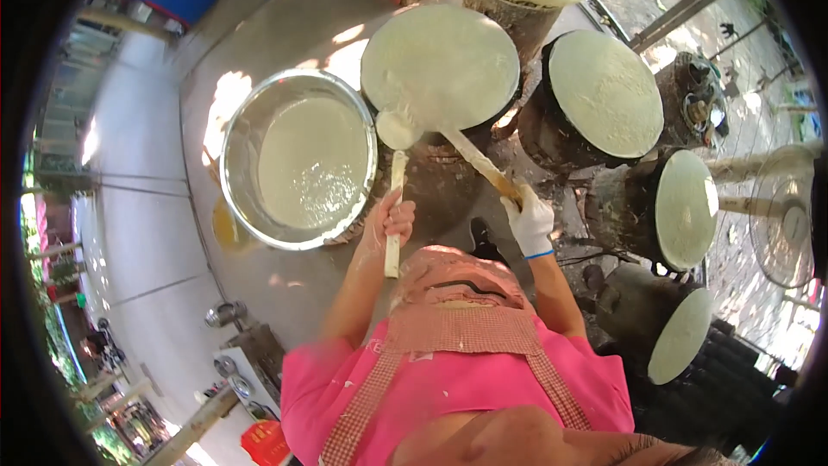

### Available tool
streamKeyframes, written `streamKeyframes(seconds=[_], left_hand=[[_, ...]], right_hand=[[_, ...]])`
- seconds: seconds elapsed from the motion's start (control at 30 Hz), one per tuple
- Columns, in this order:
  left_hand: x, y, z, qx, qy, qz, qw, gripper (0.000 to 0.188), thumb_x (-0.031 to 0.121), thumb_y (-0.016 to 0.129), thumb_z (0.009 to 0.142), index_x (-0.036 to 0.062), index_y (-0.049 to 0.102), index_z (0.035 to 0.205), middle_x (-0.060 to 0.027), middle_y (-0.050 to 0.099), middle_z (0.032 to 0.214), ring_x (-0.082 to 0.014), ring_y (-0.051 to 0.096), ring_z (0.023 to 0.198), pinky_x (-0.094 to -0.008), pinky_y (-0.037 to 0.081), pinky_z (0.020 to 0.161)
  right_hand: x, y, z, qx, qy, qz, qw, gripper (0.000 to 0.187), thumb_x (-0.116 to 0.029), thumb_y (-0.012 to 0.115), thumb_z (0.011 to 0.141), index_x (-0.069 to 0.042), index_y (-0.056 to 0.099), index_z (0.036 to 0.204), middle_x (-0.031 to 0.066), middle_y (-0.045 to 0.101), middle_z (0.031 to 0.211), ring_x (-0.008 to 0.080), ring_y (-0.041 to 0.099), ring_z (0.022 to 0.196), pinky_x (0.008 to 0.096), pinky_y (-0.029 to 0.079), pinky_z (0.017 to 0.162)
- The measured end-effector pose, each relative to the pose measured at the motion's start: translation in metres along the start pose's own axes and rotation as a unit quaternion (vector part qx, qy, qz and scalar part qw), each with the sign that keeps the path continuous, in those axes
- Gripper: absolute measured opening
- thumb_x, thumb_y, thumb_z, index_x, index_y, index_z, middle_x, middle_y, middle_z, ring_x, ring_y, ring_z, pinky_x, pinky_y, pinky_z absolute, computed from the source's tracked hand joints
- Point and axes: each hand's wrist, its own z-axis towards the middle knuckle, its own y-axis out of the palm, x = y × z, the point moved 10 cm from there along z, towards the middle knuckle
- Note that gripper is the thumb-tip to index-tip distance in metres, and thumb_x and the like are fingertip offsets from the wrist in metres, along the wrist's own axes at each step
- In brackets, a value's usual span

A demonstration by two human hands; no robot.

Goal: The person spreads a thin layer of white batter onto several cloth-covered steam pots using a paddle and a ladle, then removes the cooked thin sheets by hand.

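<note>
My bare left hand (395,217) is closed around the pale handle of a ladle (398,130). The ladle's bowl, coated with pale batter, is at the near left edge of a round griddle (440,65). A whitish layer covers that griddle. In a white glove with a blue cuff, my right hand (528,223) grips the wooden handle of a flat scraper (470,155). Its far end touches the griddle's near edge; the exact shape of its tip is hard to make out. Left of the griddle stands a large metal basin (233,155) holding creamy liquid batter (302,160).
Several more round griddles on dark drum stoves curve around to my right, among them one with a crumbly pale layer (605,95) and a tilted-looking one (687,210). A caged fan (783,217) stands far right. A red container (264,443) lies low left.
</note>
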Motion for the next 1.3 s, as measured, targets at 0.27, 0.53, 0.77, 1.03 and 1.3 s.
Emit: streamKeyframes(seconds=[0.27,0.53,0.77,1.03,1.3], left_hand=[[-0.084,0.017,-0.016,-0.053,-0.136,-0.110,0.983,0.041,0.036,0.041,0.102,0.0087,0.037,0.071,0.0002,0.032,0.054,-0.0100,0.034,0.040,-0.0267,0.031,0.038],[-0.183,-0.051,0.023,-0.136,-0.068,-0.001,0.988,0.046,0.022,0.034,0.105,0.0176,0.027,0.151,-0.0024,0.036,0.066,-0.0085,0.037,0.048,-0.0226,0.036,0.041],[-0.222,-0.117,0.062,0.004,-0.167,-0.080,0.983,0.040,0.021,0.041,0.103,0.0027,0.049,0.137,0.0002,0.033,0.063,-0.0085,0.035,0.047,-0.0238,0.035,0.043],[-0.215,-0.095,0.073,0.115,-0.183,-0.027,0.976,0.036,0.023,0.040,0.103,0.0087,0.052,0.135,0.0016,0.030,0.064,-0.0084,0.031,0.047,-0.0234,0.030,0.042],[-0.219,-0.100,0.089,0.227,-0.367,0.076,0.899,0.035,0.023,0.044,0.102,0.0086,0.054,0.133,0.0005,0.033,0.066,-0.0079,0.033,0.050,-0.0221,0.033,0.042]], right_hand=[[0.070,-0.019,-0.057,-0.100,0.147,0.007,0.984,0.043,-0.037,0.073,0.080,-0.007,0.065,0.110,0.0163,0.070,0.086,0.0323,0.068,0.073,0.0388,0.053,0.066],[0.273,-0.180,-0.118,-0.024,0.439,0.024,0.898,0.043,-0.043,0.063,0.087,-0.007,0.067,0.109,0.0185,0.070,0.092,0.0328,0.068,0.088,0.0398,0.051,0.079],[0.368,-0.276,-0.200,0.023,0.550,-0.121,0.826,0.044,-0.046,0.061,0.087,-0.008,0.067,0.109,0.0196,0.069,0.094,0.0369,0.066,0.089,0.0460,0.050,0.079],[0.300,-0.257,-0.247,0.011,0.485,-0.087,0.870,0.046,-0.043,0.069,0.081,-0.010,0.064,0.113,0.0185,0.070,0.087,0.0369,0.067,0.082,0.0438,0.052,0.073],[0.222,-0.285,-0.392,0.165,0.644,-0.135,0.735,0.053,-0.048,0.071,0.077,-0.010,0.061,0.113,0.0166,0.070,0.089,0.0333,0.068,0.083,0.0429,0.053,0.073]])
